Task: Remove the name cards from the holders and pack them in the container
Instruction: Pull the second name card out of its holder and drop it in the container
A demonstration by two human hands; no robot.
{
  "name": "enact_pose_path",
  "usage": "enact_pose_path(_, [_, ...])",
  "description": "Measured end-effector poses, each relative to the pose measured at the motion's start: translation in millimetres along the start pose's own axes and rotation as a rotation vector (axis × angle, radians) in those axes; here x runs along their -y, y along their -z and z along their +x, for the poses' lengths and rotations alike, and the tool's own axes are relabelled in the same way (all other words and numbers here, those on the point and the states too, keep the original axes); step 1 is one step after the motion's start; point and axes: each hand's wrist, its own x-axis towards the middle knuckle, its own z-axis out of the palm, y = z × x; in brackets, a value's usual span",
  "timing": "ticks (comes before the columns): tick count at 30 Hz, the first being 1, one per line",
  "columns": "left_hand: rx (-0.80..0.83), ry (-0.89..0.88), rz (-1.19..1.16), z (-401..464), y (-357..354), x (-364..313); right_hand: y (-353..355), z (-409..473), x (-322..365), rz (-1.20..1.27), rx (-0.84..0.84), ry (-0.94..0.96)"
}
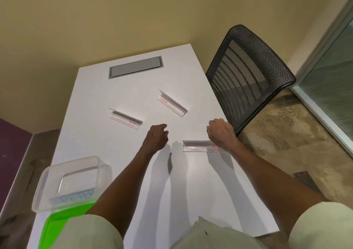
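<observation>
- Nearest holder (pixel 200 146): long axis left-right, lower right of centre, beneath right hand (pixel 221 132).
- Left hand (pixel 157 136): just left of it.
- Both hands loosely curled, holding nothing.

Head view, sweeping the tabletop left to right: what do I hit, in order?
Clear container with the PETER card → left holder → left hand → far holder → near holder → right hand → mesh chair.

Three holders (pixel 126 118) lie beyond the container (pixel 47 174) at the table's (pixel 200 191) near-left.
</observation>
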Motion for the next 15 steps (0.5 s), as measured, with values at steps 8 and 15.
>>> enact_pose_path(8, [0.145, 0.030, 0.123, 22.8, -19.7, -13.1, -20.0, 11.6, -34.1, 0.018, 0.195, -0.197])
enact_pose_path(15, [0.311, 0.144, 0.046, 37.4, -33.2, -30.9, -31.4, 13.9, -50.1, 0.085, 0.346, -0.304])
